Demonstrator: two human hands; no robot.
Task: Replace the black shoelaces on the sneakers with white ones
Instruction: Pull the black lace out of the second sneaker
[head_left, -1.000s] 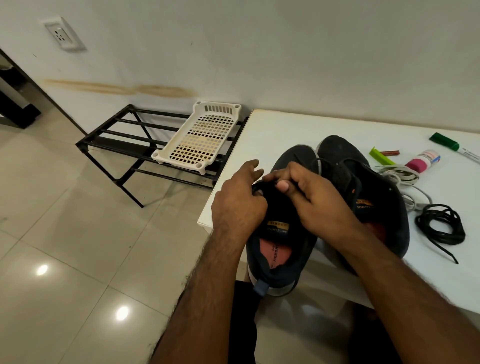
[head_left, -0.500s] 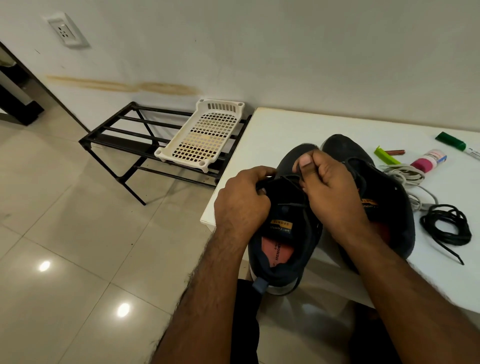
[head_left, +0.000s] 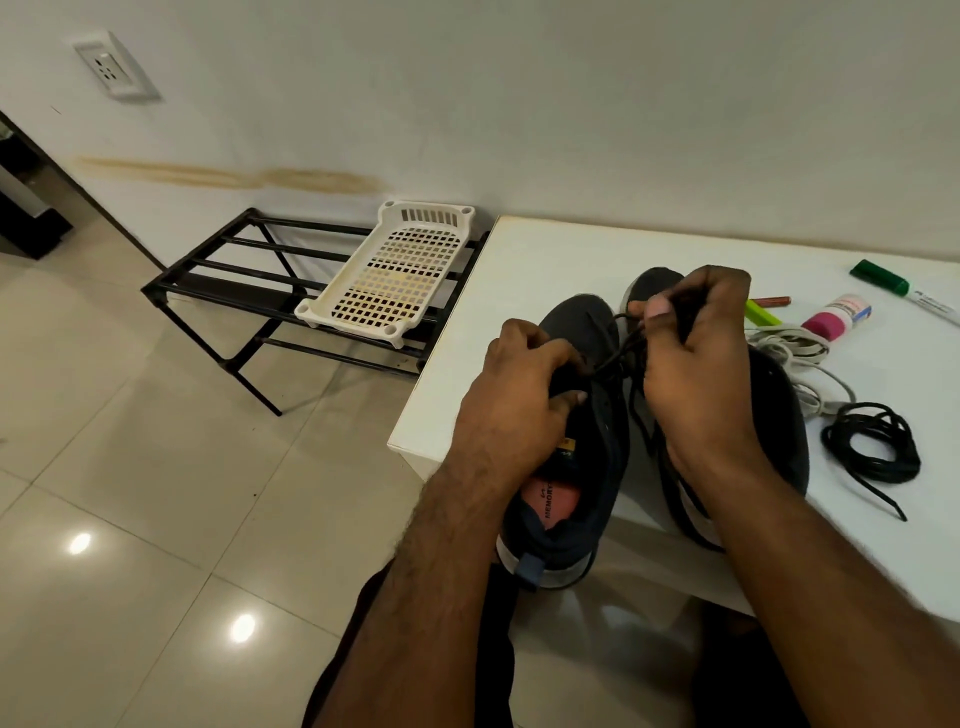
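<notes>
the pink insole read "memory" inside the dark mesh sneaker (head_left: 582, 415) at the white table's (head_left: 545, 270) near edge. the left hand (head_left: 511, 400) gripped its tongue, fingers curled; the right hand (head_left: 696, 358) pinched the thin black lace (head_left: 621, 345), pulled taut. a coiled black cord lace (head_left: 872, 441) lay beside the second sneaker (head_left: 779, 415).

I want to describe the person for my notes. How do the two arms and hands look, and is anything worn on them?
Both forearms are bare up to the frame edge: no sleeves show. The left hand and right hand wear no gloves, and no ring, watch or bracelet is visible. The forearms are hairy, and the nails look short.
</notes>
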